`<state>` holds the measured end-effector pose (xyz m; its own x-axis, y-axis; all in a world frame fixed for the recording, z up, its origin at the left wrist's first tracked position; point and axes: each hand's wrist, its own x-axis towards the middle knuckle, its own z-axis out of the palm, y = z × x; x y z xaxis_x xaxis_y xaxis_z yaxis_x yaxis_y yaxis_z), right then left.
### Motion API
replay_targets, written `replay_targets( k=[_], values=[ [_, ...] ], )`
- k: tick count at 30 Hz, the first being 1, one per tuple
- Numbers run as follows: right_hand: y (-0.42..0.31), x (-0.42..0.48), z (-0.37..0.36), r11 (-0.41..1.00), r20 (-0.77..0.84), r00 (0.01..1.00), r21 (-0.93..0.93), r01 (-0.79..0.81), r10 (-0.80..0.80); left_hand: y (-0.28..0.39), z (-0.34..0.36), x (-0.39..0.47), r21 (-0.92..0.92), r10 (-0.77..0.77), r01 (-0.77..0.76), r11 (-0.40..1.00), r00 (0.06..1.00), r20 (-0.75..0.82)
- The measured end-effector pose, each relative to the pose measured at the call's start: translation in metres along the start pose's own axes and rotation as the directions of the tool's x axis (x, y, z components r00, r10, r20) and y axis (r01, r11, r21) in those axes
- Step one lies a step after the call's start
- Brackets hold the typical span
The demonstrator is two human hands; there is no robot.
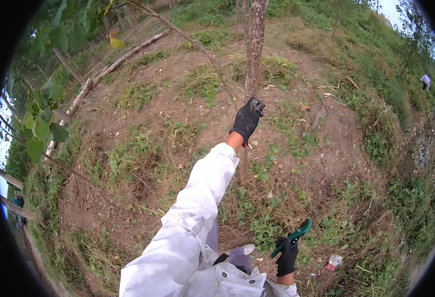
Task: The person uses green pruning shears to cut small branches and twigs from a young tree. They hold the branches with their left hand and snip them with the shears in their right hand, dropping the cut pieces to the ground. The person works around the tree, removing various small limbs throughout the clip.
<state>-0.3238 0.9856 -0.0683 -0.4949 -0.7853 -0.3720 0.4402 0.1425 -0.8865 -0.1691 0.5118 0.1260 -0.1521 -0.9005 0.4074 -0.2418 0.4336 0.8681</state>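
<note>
My left hand (248, 116), in a black work glove with the fingers curled, is stretched out forward at the end of a white sleeve. It lies over the lower end of a tree trunk (256, 44) in the picture; whether it grips a thin stem there I cannot tell. Low on the right, my right hand (287, 256), also in a black glove, is closed round a green-handled tool (301, 229), which looks like a folding saw or pruning tool and points up to the right.
A thin leaning branch (199, 46) meets the ground near the trunk. Fallen logs (80, 94) lie at the left, below leafy twigs (41, 128). Grass, cut weeds and a litter wrapper (333, 262) cover the soil at the right. Another person (425, 82) is far off at the right.
</note>
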Motion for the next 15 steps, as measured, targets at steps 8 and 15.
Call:
replay_targets(
  k=[8,15],
  values=[
    [-0.002,0.003,0.065,0.999,0.071,0.997,-0.029,0.037,-0.035,0.001,-0.008,-0.002,0.044,-0.032,0.028,0.999,0.996,0.088],
    [-0.019,-0.014,0.129,1.000,0.053,0.999,-0.025,-0.003,0.004,0.001,-0.020,0.006,0.058,-0.029,0.016,0.998,0.969,0.247]
  ],
)
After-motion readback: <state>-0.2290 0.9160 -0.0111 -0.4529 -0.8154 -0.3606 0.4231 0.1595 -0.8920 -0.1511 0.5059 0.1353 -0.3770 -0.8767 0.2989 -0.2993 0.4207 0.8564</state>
